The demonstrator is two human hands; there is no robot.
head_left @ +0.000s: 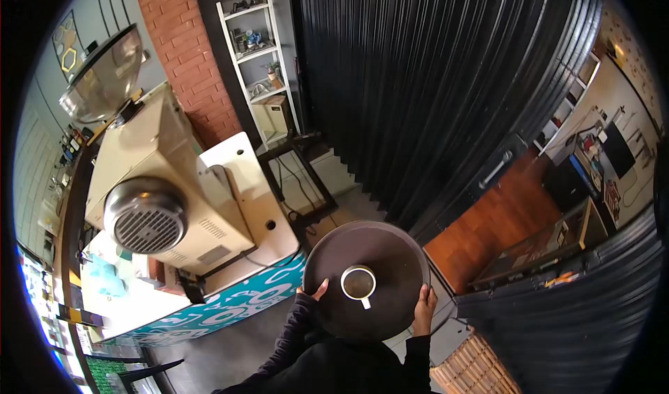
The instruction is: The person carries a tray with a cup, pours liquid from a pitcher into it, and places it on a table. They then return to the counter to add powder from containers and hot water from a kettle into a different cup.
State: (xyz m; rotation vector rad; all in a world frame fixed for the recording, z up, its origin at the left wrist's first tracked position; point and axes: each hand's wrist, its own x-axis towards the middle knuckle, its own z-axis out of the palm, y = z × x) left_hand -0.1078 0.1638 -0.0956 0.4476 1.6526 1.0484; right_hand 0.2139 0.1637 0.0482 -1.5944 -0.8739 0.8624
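Observation:
A round dark brown tray (397,254) is held level in front of my body. Near its middle stands a white cup (358,283) with a brown drink in it, its handle pointing towards me. My left hand (318,291) grips the tray's left rim, thumb on top. On the right rim, my right hand (424,309) is closed round the edge, fingers on the outside. The undersides of both hands are hidden.
To the left, a beige coffee grinder (167,206) stands on a white-topped counter (240,164). A white ladder shelf (244,58) is beyond it. Black folding shutters (418,80) flank an opening onto a wooden floor (498,220). A woven basket (476,367) sits at the lower right.

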